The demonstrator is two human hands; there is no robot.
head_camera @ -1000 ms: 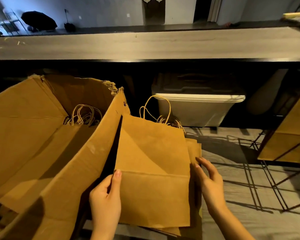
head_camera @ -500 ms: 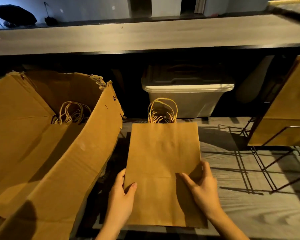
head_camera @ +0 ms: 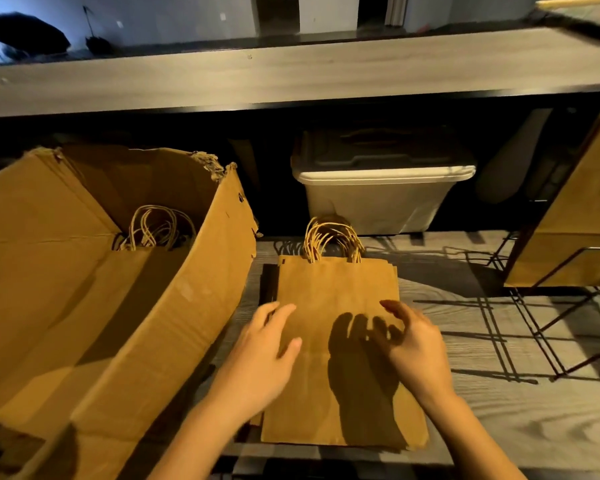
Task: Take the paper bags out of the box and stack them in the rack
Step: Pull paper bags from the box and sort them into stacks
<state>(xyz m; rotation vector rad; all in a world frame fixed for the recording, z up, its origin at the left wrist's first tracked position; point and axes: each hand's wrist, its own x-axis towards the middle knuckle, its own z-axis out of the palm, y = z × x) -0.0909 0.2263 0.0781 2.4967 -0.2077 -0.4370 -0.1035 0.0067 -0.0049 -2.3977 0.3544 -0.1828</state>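
Observation:
A flat stack of brown paper bags (head_camera: 333,299) with twine handles lies on the grey wood floor, just right of the open cardboard box (head_camera: 174,327). More bags (head_camera: 142,268) lie inside the box, their handles showing. My left hand (head_camera: 264,351) hovers over the stack's left edge with relaxed fingers. My right hand (head_camera: 413,341) hovers above the stack's right side, fingers loosely spread, casting a shadow on the top bag. Neither hand grips anything. The black wire rack (head_camera: 548,327) stands at right with bags (head_camera: 582,216) in it.
A pale plastic bin with a dark lid (head_camera: 378,199) sits under the long counter (head_camera: 291,74) straight ahead. The box's tall right wall leans toward the stack. Bare floor shows between the stack and the rack.
The stack has been laid flat on the floor and squared up. Both hands have let go of it and lifted slightly above it.

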